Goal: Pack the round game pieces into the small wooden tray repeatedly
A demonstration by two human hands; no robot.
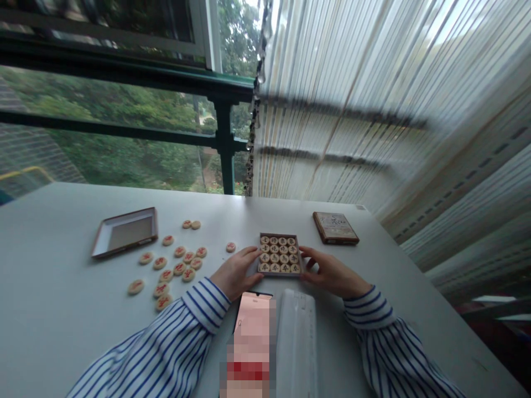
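A small square box (281, 275) lies on the table, filled with neat rows of round wooden xiangqi pieces (274, 258) marked with black characters. My left hand (236, 272) grips its left side, thumb at the near corner and fingers at the far one. Against the right side press the fingers of my right hand (334, 273), so the box sits between both hands. To the left, red-marked xiangqi pieces (180, 268) lie scattered flat on the table. One red piece (230, 247) lies apart, just beyond my left hand.
An open box lid or tray (126, 231) rests at the left on the white table (74, 287). A closed, printed box (335, 228) is at the back right. Nearest me are a phone (253, 331) and a long translucent white case (296, 342). Behind hang string curtains (323, 110).
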